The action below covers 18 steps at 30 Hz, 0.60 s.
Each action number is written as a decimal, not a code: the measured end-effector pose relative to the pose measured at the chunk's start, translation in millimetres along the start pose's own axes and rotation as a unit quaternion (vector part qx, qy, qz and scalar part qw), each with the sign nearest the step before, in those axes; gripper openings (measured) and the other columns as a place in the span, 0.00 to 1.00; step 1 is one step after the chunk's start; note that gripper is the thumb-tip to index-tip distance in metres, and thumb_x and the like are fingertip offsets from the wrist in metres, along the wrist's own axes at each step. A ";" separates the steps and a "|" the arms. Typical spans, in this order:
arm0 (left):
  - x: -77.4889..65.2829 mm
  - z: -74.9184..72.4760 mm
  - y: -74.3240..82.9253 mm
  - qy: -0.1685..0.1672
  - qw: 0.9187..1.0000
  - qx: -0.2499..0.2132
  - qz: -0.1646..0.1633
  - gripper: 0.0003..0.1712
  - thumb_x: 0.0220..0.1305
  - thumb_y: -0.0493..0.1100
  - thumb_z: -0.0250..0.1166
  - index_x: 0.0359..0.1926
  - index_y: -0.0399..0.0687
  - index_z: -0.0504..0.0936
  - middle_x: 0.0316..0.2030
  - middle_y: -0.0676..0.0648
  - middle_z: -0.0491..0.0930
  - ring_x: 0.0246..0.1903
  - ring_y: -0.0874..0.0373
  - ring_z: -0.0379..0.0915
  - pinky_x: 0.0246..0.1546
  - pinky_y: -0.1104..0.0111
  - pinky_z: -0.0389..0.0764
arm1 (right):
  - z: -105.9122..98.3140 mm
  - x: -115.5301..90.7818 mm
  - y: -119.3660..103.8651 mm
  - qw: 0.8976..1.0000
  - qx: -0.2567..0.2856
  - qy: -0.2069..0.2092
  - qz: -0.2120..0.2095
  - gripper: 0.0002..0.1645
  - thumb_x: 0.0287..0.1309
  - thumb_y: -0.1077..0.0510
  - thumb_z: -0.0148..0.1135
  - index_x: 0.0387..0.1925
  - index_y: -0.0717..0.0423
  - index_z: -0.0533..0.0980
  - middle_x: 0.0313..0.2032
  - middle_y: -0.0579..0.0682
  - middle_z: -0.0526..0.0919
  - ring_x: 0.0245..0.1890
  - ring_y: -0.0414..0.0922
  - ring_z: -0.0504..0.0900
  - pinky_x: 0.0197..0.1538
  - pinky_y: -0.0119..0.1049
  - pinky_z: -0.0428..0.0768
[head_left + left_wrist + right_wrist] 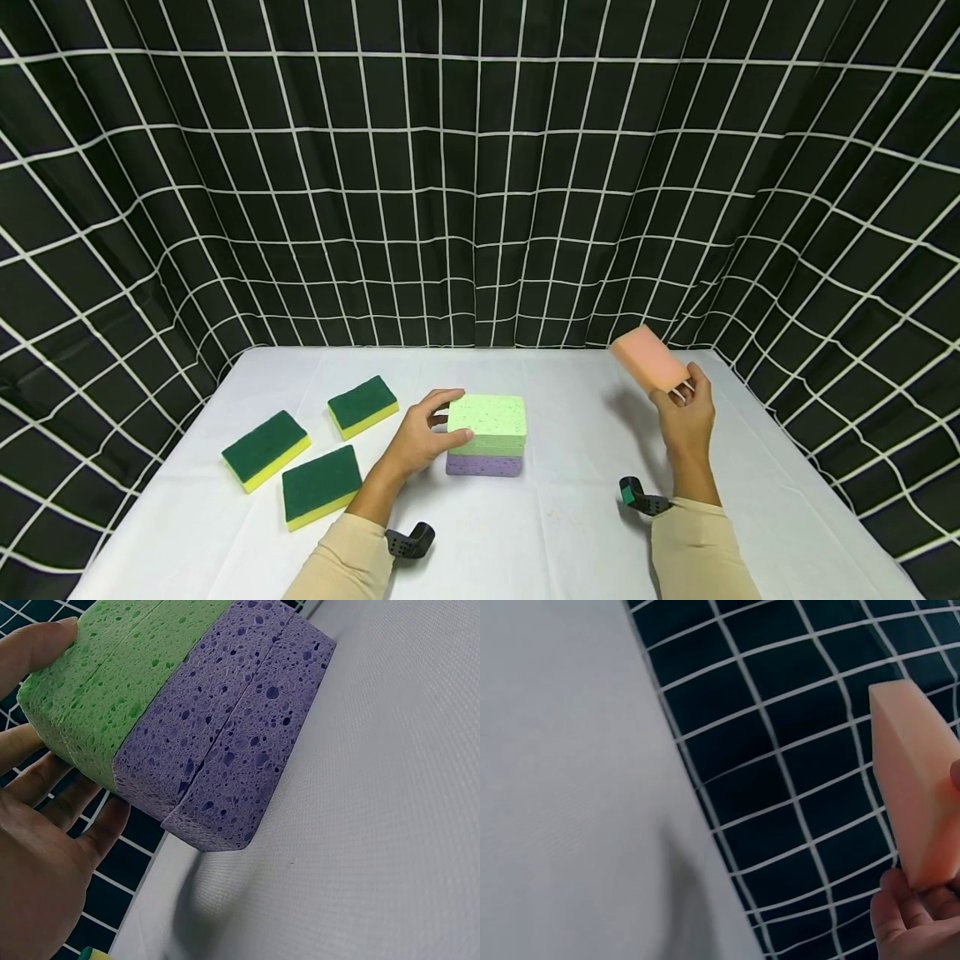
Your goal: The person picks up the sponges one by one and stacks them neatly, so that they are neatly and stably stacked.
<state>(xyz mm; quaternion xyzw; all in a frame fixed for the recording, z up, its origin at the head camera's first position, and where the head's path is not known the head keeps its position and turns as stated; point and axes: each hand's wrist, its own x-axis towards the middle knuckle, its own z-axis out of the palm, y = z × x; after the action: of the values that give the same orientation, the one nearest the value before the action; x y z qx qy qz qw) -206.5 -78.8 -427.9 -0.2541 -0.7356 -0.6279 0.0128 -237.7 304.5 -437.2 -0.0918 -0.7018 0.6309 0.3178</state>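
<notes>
Two light green sponges (489, 414) lie on two purple sponges (483, 466), squarely stacked on the white table. My left hand (414, 439) grips the stack's left side at the green sponges, thumb on the near face and fingers at the side and far edge. In the left wrist view the seam between the two purple sponges (225, 735) shows clearly. Off to the right, my right hand (686, 417) holds a peach-orange sponge (651, 360) by its near end, tilted and raised above the table. The right wrist view shows this sponge (911, 780) against the dark curtain.
Three yellow sponges with dark green scouring tops, one at the back (363, 404), one at far left (266, 448) and one nearer (321, 487), lie left of the stack. A black curtain with white grid lines (480, 167) encloses the white table (577, 533) behind and at both sides.
</notes>
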 end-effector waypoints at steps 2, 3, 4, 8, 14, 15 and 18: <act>-0.2 -0.4 0.1 0.000 1.000 0.001 -0.003 0.33 0.56 0.31 0.68 0.63 0.27 0.68 0.60 0.30 0.67 0.58 0.38 0.63 0.58 0.47 0.68 | 0.4 0.0 -4.4 1.000 0.009 -0.004 -0.009 0.46 0.50 0.75 0.56 0.71 0.62 0.55 0.61 0.58 0.63 0.54 0.46 0.69 0.49 0.24 0.71; -0.3 -0.4 -0.2 0.000 1.000 0.002 -0.004 0.33 0.56 0.31 0.68 0.62 0.27 0.68 0.60 0.30 0.67 0.58 0.38 0.63 0.58 0.47 0.68 | 0.6 0.0 -6.7 1.000 0.011 -0.005 -0.014 0.46 0.50 0.76 0.56 0.71 0.63 0.55 0.61 0.58 0.64 0.54 0.46 0.69 0.50 0.24 0.71; -0.4 -0.6 -0.4 0.000 1.000 0.003 -0.004 0.33 0.57 0.31 0.68 0.62 0.27 0.68 0.60 0.30 0.67 0.59 0.38 0.63 0.57 0.47 0.68 | 0.7 -0.1 -9.0 1.000 0.012 -0.006 -0.020 0.45 0.49 0.76 0.56 0.71 0.63 0.55 0.61 0.58 0.64 0.54 0.46 0.69 0.50 0.24 0.71; -0.8 -1.2 -0.8 -0.001 1.000 0.004 -0.004 0.33 0.57 0.31 0.68 0.62 0.27 0.68 0.60 0.29 0.66 0.58 0.37 0.63 0.57 0.47 0.68 | 1.6 -1.5 -20.2 0.998 0.009 -0.010 -0.053 0.44 0.49 0.76 0.57 0.70 0.65 0.58 0.60 0.57 0.66 0.54 0.44 0.70 0.52 0.26 0.71; -0.3 -1.1 -0.3 0.002 1.000 0.002 -0.004 0.33 0.57 0.31 0.68 0.62 0.27 0.68 0.60 0.29 0.66 0.58 0.38 0.64 0.57 0.48 0.68 | 3.3 -8.2 -43.3 0.993 0.057 -0.039 -0.100 0.44 0.47 0.79 0.57 0.69 0.66 0.60 0.58 0.56 0.67 0.54 0.46 0.69 0.55 0.27 0.69; -0.1 -1.0 0.1 0.001 1.000 0.001 -0.004 0.33 0.57 0.31 0.68 0.62 0.27 0.68 0.60 0.29 0.66 0.58 0.37 0.63 0.57 0.48 0.68 | 3.4 -9.5 -46.8 0.991 0.071 -0.046 -0.105 0.44 0.47 0.80 0.57 0.69 0.66 0.60 0.58 0.56 0.66 0.54 0.47 0.69 0.55 0.27 0.69; 0.0 -0.6 0.6 -0.002 1.000 0.000 -0.007 0.33 0.56 0.31 0.69 0.62 0.27 0.68 0.60 0.29 0.66 0.58 0.38 0.63 0.58 0.49 0.68 | 3.7 -13.5 -55.3 0.983 0.115 -0.073 -0.122 0.44 0.47 0.82 0.55 0.68 0.68 0.59 0.57 0.57 0.66 0.54 0.48 0.68 0.56 0.28 0.69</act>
<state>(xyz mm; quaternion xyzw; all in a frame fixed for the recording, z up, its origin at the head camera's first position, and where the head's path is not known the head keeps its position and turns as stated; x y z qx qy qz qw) -206.5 -79.2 -427.3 -0.2502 -0.7376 -0.6272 0.0070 -214.2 284.0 -389.6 0.0781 -0.6518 0.6688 0.3490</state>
